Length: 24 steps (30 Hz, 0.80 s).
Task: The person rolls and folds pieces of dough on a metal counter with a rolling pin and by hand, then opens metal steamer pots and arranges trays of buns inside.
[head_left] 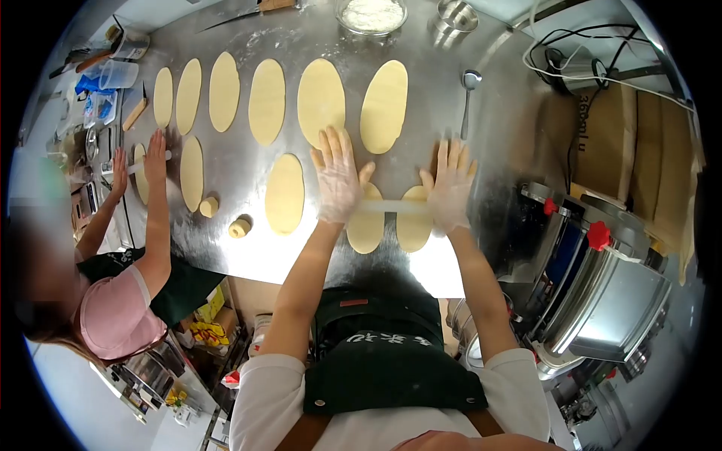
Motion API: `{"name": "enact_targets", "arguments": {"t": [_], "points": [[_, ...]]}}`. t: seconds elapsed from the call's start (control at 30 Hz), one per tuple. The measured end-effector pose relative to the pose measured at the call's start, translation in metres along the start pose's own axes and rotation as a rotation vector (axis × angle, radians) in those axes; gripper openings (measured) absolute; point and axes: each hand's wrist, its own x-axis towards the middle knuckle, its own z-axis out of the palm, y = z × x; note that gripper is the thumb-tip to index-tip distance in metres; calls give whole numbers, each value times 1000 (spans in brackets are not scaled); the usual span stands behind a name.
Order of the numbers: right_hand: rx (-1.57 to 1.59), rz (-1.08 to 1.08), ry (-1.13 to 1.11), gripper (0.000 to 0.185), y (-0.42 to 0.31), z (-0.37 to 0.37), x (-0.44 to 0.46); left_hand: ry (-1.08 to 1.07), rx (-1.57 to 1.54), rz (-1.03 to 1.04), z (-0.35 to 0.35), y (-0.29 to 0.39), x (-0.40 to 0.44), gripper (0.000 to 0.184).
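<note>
Dark apron up close; left hand and right hand open flat on rolling pin; far dough ovals look done, two lumps unrolled.

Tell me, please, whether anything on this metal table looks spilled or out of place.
Only some white powder, smeared across the table near the knife and glass bowl, looks untidy; nothing else stands out.

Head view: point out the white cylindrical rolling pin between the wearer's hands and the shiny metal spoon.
White rolling pin (391, 206), head view: middle of its cylinder.
Metal spoon (467, 106), head view: on its slim handle.
</note>
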Motion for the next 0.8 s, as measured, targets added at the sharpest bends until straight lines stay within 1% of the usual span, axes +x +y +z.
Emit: {"name": "enact_targets", "arguments": {"t": [0.07,0.1,0.2,0.3,0.4,0.43,0.5,0.6,0.7,0.8], "points": [[-4,11,115,70,4,6,14,105,-25,81,3,-6,15,82],[37,6,149,69,5,5,17,58,-12,47,3,-8,22,80],[147,39,104,65,4,4,-26,207,-30,-57,-4,0,-18,85],[148,69,-34,64,-6,14,-67,-315,123,-148,-3,16,-69,90],[172,94,1,66,-9,17,-60,-255,116,-38,4,8,-67,92],[128,102,-29,66,-11,15,-59,-268,125,-30,3,7,-65,92],[35,109,-53,67,-9,14,-30,-256,143,-9,7,4,-35,91],[-1,118,-94,68,-7,6,-1,-243,135,-32,1,6,-1,90],[22,106,-19,66,-5,-2,24,-122,75,-4,3,3,25,88],[40,14,68,60,5,-4,46,-52,107,4,3,-1,48,84]]}}
